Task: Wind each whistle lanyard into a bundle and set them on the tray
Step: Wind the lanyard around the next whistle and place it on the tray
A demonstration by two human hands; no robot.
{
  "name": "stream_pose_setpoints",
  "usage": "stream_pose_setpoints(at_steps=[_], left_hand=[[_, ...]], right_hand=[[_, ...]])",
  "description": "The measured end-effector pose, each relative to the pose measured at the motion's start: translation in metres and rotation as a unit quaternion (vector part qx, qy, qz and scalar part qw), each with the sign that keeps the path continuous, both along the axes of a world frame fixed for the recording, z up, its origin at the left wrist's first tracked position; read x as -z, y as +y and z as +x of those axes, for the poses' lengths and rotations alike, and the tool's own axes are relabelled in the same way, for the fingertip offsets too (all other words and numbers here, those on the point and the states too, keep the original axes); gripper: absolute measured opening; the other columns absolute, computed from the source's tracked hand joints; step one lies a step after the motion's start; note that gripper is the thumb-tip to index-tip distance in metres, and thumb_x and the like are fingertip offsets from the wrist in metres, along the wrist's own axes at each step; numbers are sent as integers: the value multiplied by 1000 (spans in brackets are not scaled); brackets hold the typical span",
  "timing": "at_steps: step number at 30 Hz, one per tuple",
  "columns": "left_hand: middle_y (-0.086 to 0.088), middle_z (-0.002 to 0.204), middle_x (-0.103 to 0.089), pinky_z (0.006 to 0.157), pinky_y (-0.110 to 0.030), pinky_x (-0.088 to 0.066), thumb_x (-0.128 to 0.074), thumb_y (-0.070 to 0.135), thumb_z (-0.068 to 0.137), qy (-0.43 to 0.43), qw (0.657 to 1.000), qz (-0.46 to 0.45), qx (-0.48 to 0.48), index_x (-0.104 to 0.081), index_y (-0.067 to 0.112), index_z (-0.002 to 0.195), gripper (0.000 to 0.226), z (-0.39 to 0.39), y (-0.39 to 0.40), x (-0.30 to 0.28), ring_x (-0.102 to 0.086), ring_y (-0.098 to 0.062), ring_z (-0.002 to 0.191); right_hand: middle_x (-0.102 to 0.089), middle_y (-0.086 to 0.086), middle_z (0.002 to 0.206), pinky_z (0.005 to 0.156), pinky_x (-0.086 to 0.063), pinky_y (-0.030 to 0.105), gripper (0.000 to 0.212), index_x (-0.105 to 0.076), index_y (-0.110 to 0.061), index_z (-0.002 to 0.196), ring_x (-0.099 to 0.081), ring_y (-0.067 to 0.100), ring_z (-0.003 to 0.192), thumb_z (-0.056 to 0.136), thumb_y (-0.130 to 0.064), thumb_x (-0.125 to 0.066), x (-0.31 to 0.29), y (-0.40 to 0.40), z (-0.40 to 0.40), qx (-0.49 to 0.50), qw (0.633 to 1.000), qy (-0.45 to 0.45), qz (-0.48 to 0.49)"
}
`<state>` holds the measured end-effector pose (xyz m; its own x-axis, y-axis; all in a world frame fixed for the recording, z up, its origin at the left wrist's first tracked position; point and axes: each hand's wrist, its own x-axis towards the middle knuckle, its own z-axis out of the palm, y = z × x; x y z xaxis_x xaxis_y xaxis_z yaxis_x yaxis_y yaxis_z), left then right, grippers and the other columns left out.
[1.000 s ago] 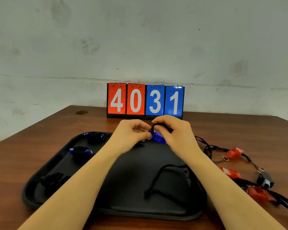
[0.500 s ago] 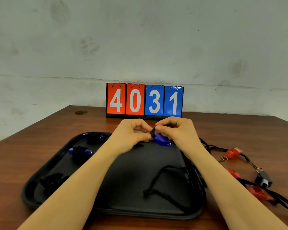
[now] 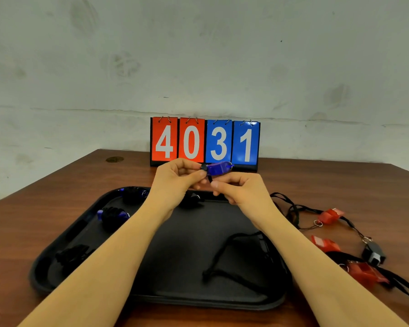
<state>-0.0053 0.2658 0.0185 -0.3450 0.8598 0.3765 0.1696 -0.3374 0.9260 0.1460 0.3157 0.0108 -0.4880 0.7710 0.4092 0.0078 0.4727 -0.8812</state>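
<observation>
while left hand [image 3: 175,182] pinches it, blue whistle [image 3: 219,168] juts rightward

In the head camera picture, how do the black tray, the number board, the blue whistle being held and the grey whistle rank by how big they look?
1. Tray, largest by far.
2. Number board.
3. Blue whistle and grey whistle look alike; the grey one lies nearer the camera, so I won't rank them.
</observation>
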Motion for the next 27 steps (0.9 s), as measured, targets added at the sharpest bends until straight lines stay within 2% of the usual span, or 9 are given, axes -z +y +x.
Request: stream_pose_setpoints(at_steps=[6, 9, 13, 15, 17, 19, 22, 25, 27], left_hand=[[-6, 77, -68, 62, -20, -56, -62, 1, 83, 8, 999, -6, -31, -61, 12, 88, 12, -4, 2, 0, -68, -9, 63], [-6, 77, -68, 60, -18, -56, -62, 2, 83, 23, 999, -7, -43, -60, 12, 88, 11, -4, 3, 0, -68, -8, 63], [-5, 85, -67, 69, -20, -56, -64, 6, 83, 85, 994, -10, -71, -60, 15, 88, 12, -3, 6, 1, -67, -13, 76], [-3, 86, -67, 73, -22, -55, -64, 7, 83, 135, 988, -11, -80, -61, 13, 92, 11, -2, 6, 2, -67, -13, 78], [4, 82, -65, 71, -17, -53, -64, 7, 83, 167, 983, -8, -80, -61, 14, 94, 12, -1, 6, 2, -65, -8, 75], [8, 81, -63, 68, -12, -51, -64, 8, 83, 189, 979, -4, -82, -61, 16, 93, 13, -1, 6, 2, -63, -5, 74], [9, 83, -63, 71, -12, -49, -65, 10, 83, 215, 973, 4, -83, -62, 19, 93, 13, -1, 5, 2, -62, -5, 79], [12, 83, -62, 71, -8, -48, -64, 10, 84, 240, 968, 9, -74, -61, 22, 91, 15, 0, 4, 3, -60, -2, 81], [13, 85, -62, 72, -8, -47, -63, 10, 84, 253, 965, 10, -63, -60, 23, 92, 16, 1, 4, 4, -60, -2, 83]], right_hand=[[-57, -5, 57, 46, -34, 16, 18, -70, -7, 79, -40, 2, 43, 87, -21, -62, -5, -5, 0, -43, 998, -37, -3], [-55, -8, 57, 48, -36, 13, 17, -70, -8, 85, -45, 1, 47, 88, -22, -61, -9, -9, 1, -45, 998, -48, 15], [-64, -16, 76, 65, -45, 8, 5, -67, -21, 89, -61, -4, 74, 85, -19, -64, -10, -9, 2, -5, 993, -68, 99], [-63, -10, 85, 72, -45, 12, 9, -66, -19, 93, -58, 3, 80, 89, -22, -59, -5, -6, 1, 68, 960, -116, 244], [-61, -3, 85, 71, -41, 16, 19, -65, -12, 92, -50, 7, 77, 90, -24, -50, 0, -2, -1, 144, 893, -135, 405], [-63, 4, 90, 73, -44, 25, 25, -65, -9, 91, -54, 15, 81, 88, -22, -44, 2, 2, -3, 190, 847, -132, 478], [-66, 7, 96, 74, -52, 33, 29, -66, -7, 93, -63, 23, 86, 87, -21, -42, 2, 4, -3, 209, 839, -135, 484], [-69, 5, 88, 65, -54, 32, 30, -66, -8, 95, -65, 21, 78, 87, -22, -41, 4, 4, -3, 208, 854, -144, 454], [-69, 6, 89, 67, -54, 33, 31, -65, -8, 99, -65, 21, 82, 89, -27, -43, 5, 4, -3, 203, 875, -135, 417]])
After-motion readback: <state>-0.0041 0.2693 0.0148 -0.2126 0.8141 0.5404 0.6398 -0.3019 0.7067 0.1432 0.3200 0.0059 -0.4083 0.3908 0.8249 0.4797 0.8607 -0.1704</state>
